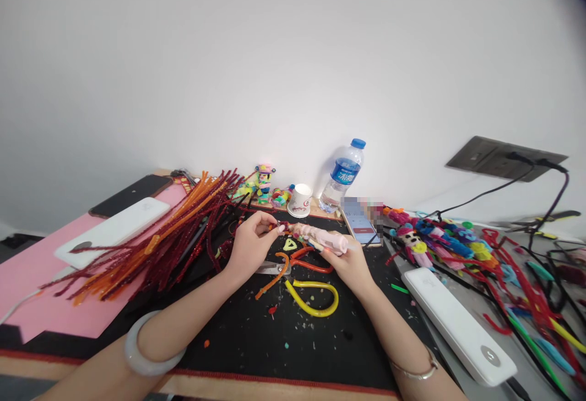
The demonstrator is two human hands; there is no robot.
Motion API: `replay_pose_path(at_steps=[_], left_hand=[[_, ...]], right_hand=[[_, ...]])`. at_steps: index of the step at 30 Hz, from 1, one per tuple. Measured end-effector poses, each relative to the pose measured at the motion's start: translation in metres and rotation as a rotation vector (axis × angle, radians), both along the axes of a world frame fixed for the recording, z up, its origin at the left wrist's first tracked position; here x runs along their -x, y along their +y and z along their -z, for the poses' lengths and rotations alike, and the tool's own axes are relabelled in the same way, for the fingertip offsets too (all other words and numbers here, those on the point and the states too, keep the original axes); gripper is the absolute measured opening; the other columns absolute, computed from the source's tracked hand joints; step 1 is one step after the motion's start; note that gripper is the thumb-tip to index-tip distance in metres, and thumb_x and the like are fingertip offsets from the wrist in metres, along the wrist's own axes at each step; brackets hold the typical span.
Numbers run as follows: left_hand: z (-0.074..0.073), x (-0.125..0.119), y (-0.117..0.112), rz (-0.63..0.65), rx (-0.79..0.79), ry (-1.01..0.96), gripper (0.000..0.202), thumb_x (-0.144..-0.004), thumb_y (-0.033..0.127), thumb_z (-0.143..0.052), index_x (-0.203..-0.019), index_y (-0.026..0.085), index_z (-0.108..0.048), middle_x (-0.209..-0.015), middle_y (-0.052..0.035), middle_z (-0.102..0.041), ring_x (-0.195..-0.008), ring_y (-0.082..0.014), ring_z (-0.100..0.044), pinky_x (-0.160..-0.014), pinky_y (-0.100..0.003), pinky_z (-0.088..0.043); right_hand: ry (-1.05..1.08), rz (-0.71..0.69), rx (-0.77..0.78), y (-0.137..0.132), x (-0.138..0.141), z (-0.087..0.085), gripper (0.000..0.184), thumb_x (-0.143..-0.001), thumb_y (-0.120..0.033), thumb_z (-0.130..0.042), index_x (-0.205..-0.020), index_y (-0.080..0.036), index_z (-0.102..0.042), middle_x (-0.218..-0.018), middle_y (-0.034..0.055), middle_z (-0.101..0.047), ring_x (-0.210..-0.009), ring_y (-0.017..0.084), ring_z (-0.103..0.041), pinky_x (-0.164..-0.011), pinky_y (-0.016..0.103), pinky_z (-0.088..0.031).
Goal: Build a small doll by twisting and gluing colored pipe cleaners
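Note:
My right hand (351, 265) is wrapped round a pale pink glue gun (323, 237), whose narrow end points left. Opposite it, my left hand (251, 239) pinches a small dark red and orange fuzzy pipe cleaner piece (280, 227) near that tip. Whether tip and piece touch, I cannot tell. Below the hands lie scissors with a yellow handle loop (336, 303) and a red one. An orange pipe cleaner (270, 287) crosses the blades. A small pale yellow triangular piece (290, 244) rests just under the glue gun.
A pile of dark red and orange pipe cleaners (183, 245) covers the left side beside a white power bank (114, 230). Behind stand a paper cup (301, 200), a water bottle (342, 172) and a phone (359, 221). Colourful pipe cleaner figures (439, 245) crowd the right.

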State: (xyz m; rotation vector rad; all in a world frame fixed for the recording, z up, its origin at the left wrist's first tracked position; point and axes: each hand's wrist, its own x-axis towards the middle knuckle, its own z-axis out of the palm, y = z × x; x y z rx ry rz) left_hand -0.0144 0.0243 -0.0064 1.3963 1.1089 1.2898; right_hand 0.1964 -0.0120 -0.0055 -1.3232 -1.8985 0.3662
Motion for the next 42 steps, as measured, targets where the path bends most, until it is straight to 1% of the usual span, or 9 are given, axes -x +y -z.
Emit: replay_pose_path(at_steps=[13, 16, 20, 25, 27, 31, 33, 36, 42], left_hand=[[0.004, 0.0, 0.0, 0.025, 0.015, -0.014, 0.02, -0.069, 0.031, -0.065, -0.076, 0.017, -0.052, -0.074, 0.0, -0.059, -0.079, -0.0179, -0.063, -0.076, -0.031, -0.048], [0.003, -0.001, 0.0, 0.054, 0.034, -0.057, 0.022, -0.068, 0.031, -0.067, -0.076, 0.017, -0.052, -0.071, 0.0015, -0.057, -0.076, -0.0163, -0.062, -0.075, -0.03, -0.049], [0.002, -0.003, -0.001, 0.114, 0.118, -0.195, 0.025, -0.065, 0.029, -0.07, -0.077, 0.016, -0.052, -0.068, 0.0045, -0.054, -0.071, -0.0122, -0.06, -0.076, -0.03, -0.05], [-0.003, -0.005, -0.007, 0.225, 0.287, -0.382, 0.026, -0.064, 0.026, -0.071, -0.078, 0.016, -0.053, -0.07, 0.0054, -0.054, -0.071, -0.0093, -0.06, -0.08, -0.03, -0.051], [-0.004, -0.006, -0.009, 0.249, 0.306, -0.399, 0.025, -0.064, 0.026, -0.071, -0.077, 0.016, -0.053, -0.071, 0.0053, -0.055, -0.071, -0.0088, -0.06, -0.081, -0.03, -0.051], [-0.007, -0.008, -0.012, 0.238, 0.284, -0.345, 0.025, -0.063, 0.026, -0.072, -0.076, 0.016, -0.053, -0.07, 0.005, -0.055, -0.072, -0.0089, -0.059, -0.077, -0.027, -0.052], [-0.007, -0.009, -0.013, 0.236, 0.258, -0.301, 0.026, -0.063, 0.027, -0.072, -0.075, 0.016, -0.053, -0.07, 0.0046, -0.056, -0.071, -0.0095, -0.058, -0.074, -0.026, -0.053], [-0.006, -0.01, -0.014, 0.256, 0.216, -0.263, 0.025, -0.064, 0.027, -0.071, -0.075, 0.016, -0.052, -0.07, 0.0043, -0.055, -0.072, -0.01, -0.058, -0.074, -0.026, -0.052], [0.0, -0.011, -0.014, 0.217, 0.143, -0.176, 0.021, -0.068, 0.026, -0.068, -0.076, 0.017, -0.051, -0.069, 0.0041, -0.055, -0.07, -0.0098, -0.058, -0.07, -0.023, -0.049]], right_hand=[[-0.008, 0.067, 0.043, 0.001, -0.003, 0.001, 0.017, -0.081, -0.031, -0.053, -0.087, -0.018, -0.062, -0.079, 0.0032, -0.065, -0.07, 0.018, -0.058, -0.066, 0.027, -0.042], [-0.108, 0.143, 0.068, 0.002, -0.003, -0.004, 0.021, -0.081, -0.028, -0.051, -0.098, -0.021, -0.061, -0.09, 0.0033, -0.067, -0.08, 0.02, -0.06, -0.073, 0.03, -0.041], [-0.317, 0.288, 0.112, 0.005, -0.004, 0.001, 0.04, -0.079, -0.027, -0.05, -0.119, -0.023, -0.051, -0.113, 0.0076, -0.061, -0.101, 0.027, -0.054, -0.084, 0.042, -0.035], [-0.455, 0.421, 0.108, 0.007, -0.006, 0.009, 0.046, -0.075, -0.028, -0.053, -0.121, -0.022, -0.051, -0.113, 0.0125, -0.055, -0.104, 0.034, -0.045, -0.08, 0.051, -0.034], [-0.4, 0.372, 0.019, 0.004, -0.003, 0.004, 0.041, -0.075, -0.028, -0.054, -0.117, -0.023, -0.052, -0.114, 0.0114, -0.053, -0.105, 0.033, -0.044, -0.081, 0.049, -0.035], [-0.263, 0.048, -0.099, -0.006, 0.011, -0.008, 0.02, -0.08, -0.023, -0.052, -0.1, -0.021, -0.055, -0.097, 0.0067, -0.058, -0.094, 0.023, -0.05, -0.08, 0.038, -0.037], [-0.222, -0.032, -0.113, -0.01, 0.02, -0.008, 0.014, -0.082, -0.023, -0.052, -0.096, -0.02, -0.055, -0.09, 0.0057, -0.059, -0.087, 0.021, -0.051, -0.077, 0.036, -0.038], [-0.167, -0.054, -0.154, -0.012, 0.029, -0.003, 0.008, -0.085, -0.02, -0.049, -0.09, -0.02, -0.055, -0.083, 0.0048, -0.06, -0.081, 0.02, -0.052, -0.073, 0.034, -0.038], [-0.108, -0.039, -0.217, -0.013, 0.036, 0.003, 0.011, -0.086, -0.014, -0.044, -0.084, -0.019, -0.054, -0.077, 0.0043, -0.059, -0.075, 0.018, -0.051, -0.069, 0.032, -0.039]])
